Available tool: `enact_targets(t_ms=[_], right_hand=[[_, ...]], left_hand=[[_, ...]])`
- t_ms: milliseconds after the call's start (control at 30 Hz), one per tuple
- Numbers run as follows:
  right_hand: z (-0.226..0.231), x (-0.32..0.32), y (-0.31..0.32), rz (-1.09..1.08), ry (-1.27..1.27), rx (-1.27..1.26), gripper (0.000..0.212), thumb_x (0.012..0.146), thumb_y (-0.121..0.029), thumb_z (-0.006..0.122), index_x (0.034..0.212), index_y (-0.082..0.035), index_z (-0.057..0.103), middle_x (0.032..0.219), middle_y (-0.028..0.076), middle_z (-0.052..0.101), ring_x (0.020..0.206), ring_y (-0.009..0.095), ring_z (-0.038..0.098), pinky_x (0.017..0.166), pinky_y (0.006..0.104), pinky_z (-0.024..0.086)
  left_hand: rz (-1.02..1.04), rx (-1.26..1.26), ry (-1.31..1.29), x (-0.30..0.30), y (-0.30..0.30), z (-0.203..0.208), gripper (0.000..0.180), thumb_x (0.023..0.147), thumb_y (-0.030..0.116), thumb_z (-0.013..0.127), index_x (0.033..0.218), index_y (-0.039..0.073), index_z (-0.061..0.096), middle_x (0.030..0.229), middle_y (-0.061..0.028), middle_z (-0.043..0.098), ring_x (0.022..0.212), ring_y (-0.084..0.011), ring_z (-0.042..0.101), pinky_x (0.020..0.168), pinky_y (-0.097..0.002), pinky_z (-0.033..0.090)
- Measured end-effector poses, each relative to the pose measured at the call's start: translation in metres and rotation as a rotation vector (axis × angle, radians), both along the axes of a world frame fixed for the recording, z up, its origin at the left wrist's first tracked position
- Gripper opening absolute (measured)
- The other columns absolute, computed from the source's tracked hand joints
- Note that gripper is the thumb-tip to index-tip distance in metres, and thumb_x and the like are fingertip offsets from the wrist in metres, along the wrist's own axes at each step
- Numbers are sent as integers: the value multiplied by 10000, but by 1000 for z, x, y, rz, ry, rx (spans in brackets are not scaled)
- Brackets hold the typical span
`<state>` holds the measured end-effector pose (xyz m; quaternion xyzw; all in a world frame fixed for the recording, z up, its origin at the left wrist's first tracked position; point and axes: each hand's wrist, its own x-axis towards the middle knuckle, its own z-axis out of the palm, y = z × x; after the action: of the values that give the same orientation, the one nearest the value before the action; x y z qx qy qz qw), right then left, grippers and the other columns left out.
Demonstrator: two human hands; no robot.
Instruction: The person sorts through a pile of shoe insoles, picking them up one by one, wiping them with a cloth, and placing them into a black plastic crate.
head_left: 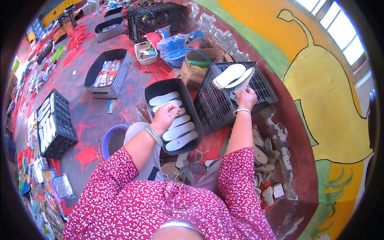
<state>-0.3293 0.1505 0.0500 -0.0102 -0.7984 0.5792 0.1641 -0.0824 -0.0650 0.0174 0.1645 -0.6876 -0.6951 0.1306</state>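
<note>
My left hand is over a dark bin, its fingers closed; whether they hold anything is hidden. White insoles lie in a row across that bin, several of them below and beyond the hand. To the right stands an upturned black plastic crate. A small pile of white insoles rests on top of it. At the pile's near edge my right hand is closed on a grey, cloth-like piece, partly under the insoles.
More insoles fill a black crate at left. A blue basin is beside my left knee. Shoe soles are heaped by the painted wall at right. Bins, a cardboard box and plastic bags stand farther off.
</note>
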Motion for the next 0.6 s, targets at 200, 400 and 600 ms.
enact_targets(t_ms=[200, 400, 600], right_hand=[[14, 4, -22, 43, -197, 238, 309, 720, -226, 572, 773, 74, 626, 726, 229, 636, 619, 334, 634, 663, 413, 496], [-6, -3, -17, -113, 16, 262, 288, 756, -198, 520, 743, 75, 610, 773, 232, 635, 657, 340, 635, 561, 413, 500], [41, 29, -6, 27, -11, -355, 199, 841, -86, 504, 958, 66, 559, 819, 134, 632, 552, 150, 595, 398, 252, 453]], left_hand=[[-19, -23, -12, 1, 1, -2, 144, 881, 132, 500, 891, 34, 606, 853, -31, 645, 796, -85, 586, 687, -220, 443], [-57, -40, 0, -1, -2, -12, 154, 889, 147, 494, 893, 48, 612, 862, -18, 649, 798, -79, 588, 651, -209, 435], [-35, -5, -14, 0, -8, -7, 164, 894, 159, 486, 928, 49, 602, 883, -23, 641, 808, -96, 584, 693, -232, 441]])
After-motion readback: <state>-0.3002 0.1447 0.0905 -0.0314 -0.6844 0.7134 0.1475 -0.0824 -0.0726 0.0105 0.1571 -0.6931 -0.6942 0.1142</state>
